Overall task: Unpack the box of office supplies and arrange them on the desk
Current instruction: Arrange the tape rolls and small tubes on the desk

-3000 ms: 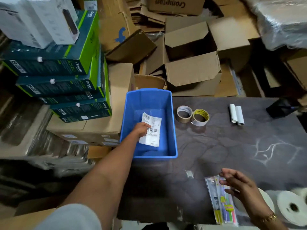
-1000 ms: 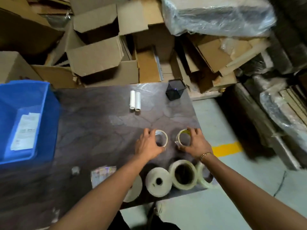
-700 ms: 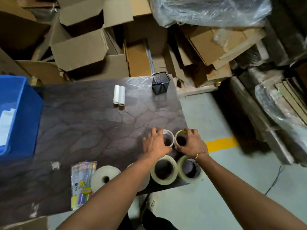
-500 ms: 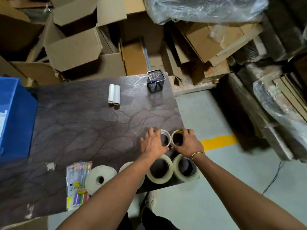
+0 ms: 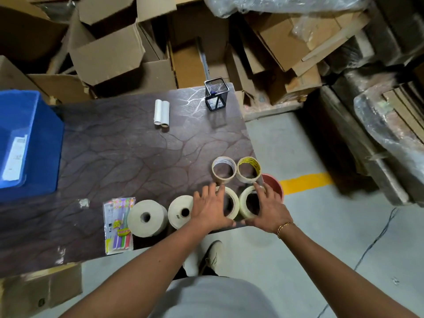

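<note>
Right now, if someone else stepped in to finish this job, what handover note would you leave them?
Left hand rests open on one wide tape roll; right hand on the other wide roll; neither is lifted.
Laid out on the desk: two small tape rolls just beyond the hands, two paper rolls, a pen pack, two white tubes, a mesh holder.
Left: a label sheet lies in the blue bin; take it out, then square the wide rolls.

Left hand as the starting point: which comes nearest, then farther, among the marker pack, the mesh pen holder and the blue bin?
From the left hand:
1. Marker pack, left along the near edge.
2. Mesh pen holder, far edge.
3. Blue bin, far left.
</note>
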